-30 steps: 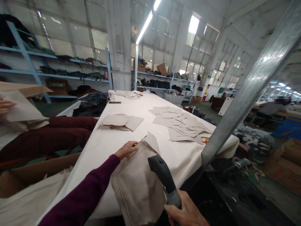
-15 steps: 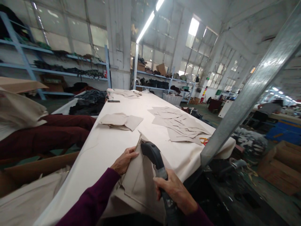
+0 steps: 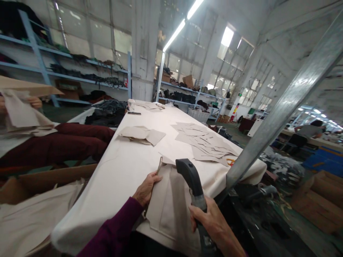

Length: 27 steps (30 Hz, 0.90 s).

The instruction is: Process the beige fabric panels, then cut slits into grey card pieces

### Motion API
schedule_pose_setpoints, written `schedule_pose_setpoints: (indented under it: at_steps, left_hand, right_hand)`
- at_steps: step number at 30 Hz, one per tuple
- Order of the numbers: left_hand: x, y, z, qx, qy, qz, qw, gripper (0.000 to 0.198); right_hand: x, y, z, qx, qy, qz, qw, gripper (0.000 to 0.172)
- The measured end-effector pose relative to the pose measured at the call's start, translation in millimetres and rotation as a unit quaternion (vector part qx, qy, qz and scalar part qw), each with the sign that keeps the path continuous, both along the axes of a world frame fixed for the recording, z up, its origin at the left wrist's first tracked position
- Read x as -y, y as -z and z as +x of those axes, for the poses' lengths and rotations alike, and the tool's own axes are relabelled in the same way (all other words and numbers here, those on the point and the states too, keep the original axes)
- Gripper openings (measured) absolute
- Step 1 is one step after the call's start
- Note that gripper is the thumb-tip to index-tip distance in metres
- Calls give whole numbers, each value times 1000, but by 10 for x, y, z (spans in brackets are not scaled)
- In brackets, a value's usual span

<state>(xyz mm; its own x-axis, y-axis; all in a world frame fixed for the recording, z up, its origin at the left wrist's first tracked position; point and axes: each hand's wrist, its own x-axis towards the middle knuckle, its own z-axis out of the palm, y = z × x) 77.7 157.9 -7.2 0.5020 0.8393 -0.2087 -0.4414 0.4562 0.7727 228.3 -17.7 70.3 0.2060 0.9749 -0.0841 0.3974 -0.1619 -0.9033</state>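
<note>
My left hand [image 3: 147, 187] is closed on the left edge of a beige fabric piece [image 3: 162, 200], which hangs over the near end of the table. In my right hand [image 3: 209, 217] is a black curved vacuum nozzle [image 3: 189, 173] with a grey collar. Its mouth points left, just above the right part of the fabric, and I cannot tell whether the two touch. Farther up the table lie a small stack of beige pieces [image 3: 142, 135] and, to the right, a spread of flat beige cut pieces [image 3: 203, 141]. Orange-handled scissors [image 3: 230, 162] rest beside that spread.
A slanted metal post [image 3: 268, 117] rises at the table's right edge. Cardboard boxes stand at left [image 3: 66, 173] and right [image 3: 316, 203]; the left one holds beige fabric. At far left, another person's hands [image 3: 34, 102] hold beige pieces. A dark machine [image 3: 268, 217] sits below right.
The nozzle has moved right, away from the fabric's upper left edge beside my left hand. More of the fabric's face shows. At far left, another person's hands have come into view.
</note>
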Motion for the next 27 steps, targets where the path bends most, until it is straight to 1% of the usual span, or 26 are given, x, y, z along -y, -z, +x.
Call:
schedule_pose_setpoints:
  at_steps: [3,7,10,13,15,19,22,24,26,27]
  left_hand:
    - [85,-55,-21,22,28,25,999,55]
    - [195,-61,-62,32,57,68,996,50]
    - [174,-75,-142,15,51,109,993,46]
    - [92,-104,-275,-14,31,136,990,45]
    - [42,-112,-371,-32,23,145,989,42]
    - [27,-108,-471,-49,52,178,981,36]
    - [103,-149,-440,-46,86,208,973,34]
    - [175,-204,-400,-48,108,239,964,28]
    - [234,-255,-368,-57,120,274,952,23]
    - [252,-270,-358,-62,124,288,948,23]
  right_hand:
    - [141,26,-133,-13,-15,-24,1000,14]
    - [125,85,-275,-35,-35,-27,998,14]
    - [122,72,-283,-46,-44,-19,998,16]
    - [232,-15,-189,-38,-49,-24,998,16]
    - [349,-103,-97,-8,-52,-36,998,16]
    - [532,-288,-19,30,-69,-71,995,15]
    - [539,-373,-106,40,-55,-89,994,10]
    - [495,-396,-186,32,-51,-81,995,18]
    - [439,-402,-248,15,-71,-70,995,25]
    - [414,-402,-268,10,-86,-69,994,26]
